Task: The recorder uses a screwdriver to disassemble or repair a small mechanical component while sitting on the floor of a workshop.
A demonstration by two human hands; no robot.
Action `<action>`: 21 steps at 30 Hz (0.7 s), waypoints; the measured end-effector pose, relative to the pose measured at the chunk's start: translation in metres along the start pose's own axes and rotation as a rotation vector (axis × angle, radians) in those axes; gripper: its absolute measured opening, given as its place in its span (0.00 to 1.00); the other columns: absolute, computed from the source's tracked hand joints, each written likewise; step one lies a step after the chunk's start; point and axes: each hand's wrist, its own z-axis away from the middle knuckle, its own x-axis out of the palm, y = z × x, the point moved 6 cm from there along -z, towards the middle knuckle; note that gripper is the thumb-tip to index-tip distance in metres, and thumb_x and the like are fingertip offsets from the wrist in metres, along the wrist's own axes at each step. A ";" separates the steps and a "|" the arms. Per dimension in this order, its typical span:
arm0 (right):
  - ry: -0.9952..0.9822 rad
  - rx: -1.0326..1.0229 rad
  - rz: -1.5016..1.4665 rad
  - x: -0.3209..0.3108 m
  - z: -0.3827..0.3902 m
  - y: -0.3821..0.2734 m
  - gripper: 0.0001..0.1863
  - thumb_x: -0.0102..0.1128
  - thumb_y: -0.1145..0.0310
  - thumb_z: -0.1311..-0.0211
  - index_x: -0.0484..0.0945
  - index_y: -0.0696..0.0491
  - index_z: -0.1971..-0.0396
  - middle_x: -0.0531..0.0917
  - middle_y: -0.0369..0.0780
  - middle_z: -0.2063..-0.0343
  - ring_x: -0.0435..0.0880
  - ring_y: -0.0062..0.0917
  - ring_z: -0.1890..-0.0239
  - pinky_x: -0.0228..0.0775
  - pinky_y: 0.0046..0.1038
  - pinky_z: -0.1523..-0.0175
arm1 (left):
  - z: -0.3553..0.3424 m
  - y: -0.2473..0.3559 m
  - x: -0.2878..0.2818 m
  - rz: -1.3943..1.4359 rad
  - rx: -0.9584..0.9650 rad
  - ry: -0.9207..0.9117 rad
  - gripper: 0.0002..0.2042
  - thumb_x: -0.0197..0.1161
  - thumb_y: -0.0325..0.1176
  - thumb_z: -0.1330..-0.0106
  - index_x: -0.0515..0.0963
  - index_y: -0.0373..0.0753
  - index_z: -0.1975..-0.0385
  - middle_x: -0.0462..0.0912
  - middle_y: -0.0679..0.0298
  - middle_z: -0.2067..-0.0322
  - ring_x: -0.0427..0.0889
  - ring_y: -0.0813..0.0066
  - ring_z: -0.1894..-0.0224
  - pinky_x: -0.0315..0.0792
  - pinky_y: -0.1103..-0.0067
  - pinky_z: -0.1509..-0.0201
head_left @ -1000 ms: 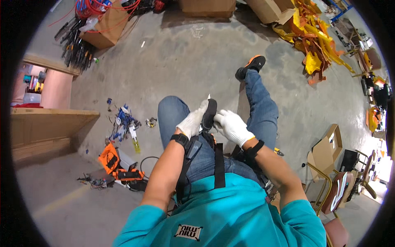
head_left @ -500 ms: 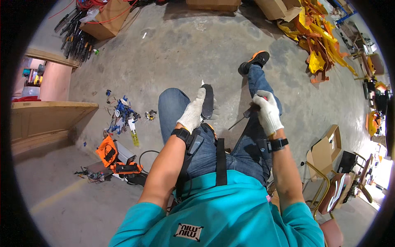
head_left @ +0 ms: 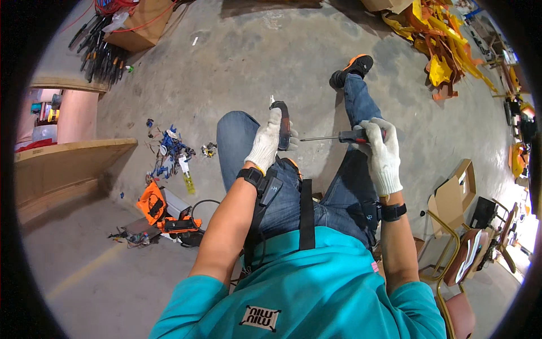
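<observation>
My left hand [head_left: 265, 142], in a white knit glove, is closed round a long dark device with rounded ends [head_left: 284, 129]. A small white tip sticks out at its far end, and fingers show along its right side. In my right hand [head_left: 384, 151], gloved the same way, is a screwdriver [head_left: 351, 136] with a dark handle and some red. Its thin metal shaft points left, the tip a short way from the dark device. Both hands are raised over my jeans-clad legs [head_left: 240, 138]. The device's underside is hidden.
Blue and white scraps [head_left: 169, 150] lie on the concrete floor to the left, near an orange-and-black case [head_left: 151, 204]. A wooden panel [head_left: 76, 161] stands at far left. Yellow and orange pieces [head_left: 439, 69] are heaped at far right. An open cardboard box [head_left: 449, 195] and a chair [head_left: 450, 254] stand right.
My right hand has turned the screwdriver from slanting down to nearly level, its tip now toward the dark device. The device has tilted slightly in my left hand.
</observation>
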 end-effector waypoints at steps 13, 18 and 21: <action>-0.054 -0.124 0.047 0.020 0.002 0.007 0.16 0.59 0.66 0.22 0.71 0.58 0.43 0.83 0.46 0.47 0.86 0.28 0.47 0.85 0.30 0.45 | -0.005 -0.008 -0.004 -0.059 -0.008 0.007 0.42 0.55 0.76 0.33 0.78 0.32 0.52 0.85 0.52 0.65 0.89 0.58 0.69 0.86 0.67 0.65; -0.037 -0.118 0.058 0.022 0.001 0.011 0.16 0.60 0.65 0.22 0.72 0.58 0.44 0.83 0.45 0.49 0.86 0.27 0.48 0.84 0.29 0.45 | -0.007 -0.009 -0.004 -0.056 0.003 0.003 0.43 0.56 0.76 0.34 0.78 0.32 0.52 0.85 0.54 0.66 0.89 0.59 0.70 0.85 0.68 0.65; -0.042 -0.124 0.071 0.022 0.001 0.011 0.17 0.60 0.65 0.23 0.71 0.59 0.44 0.82 0.45 0.48 0.86 0.28 0.48 0.85 0.31 0.45 | -0.005 -0.007 -0.002 -0.053 0.003 0.002 0.43 0.56 0.77 0.35 0.78 0.32 0.52 0.85 0.55 0.67 0.89 0.60 0.70 0.85 0.68 0.65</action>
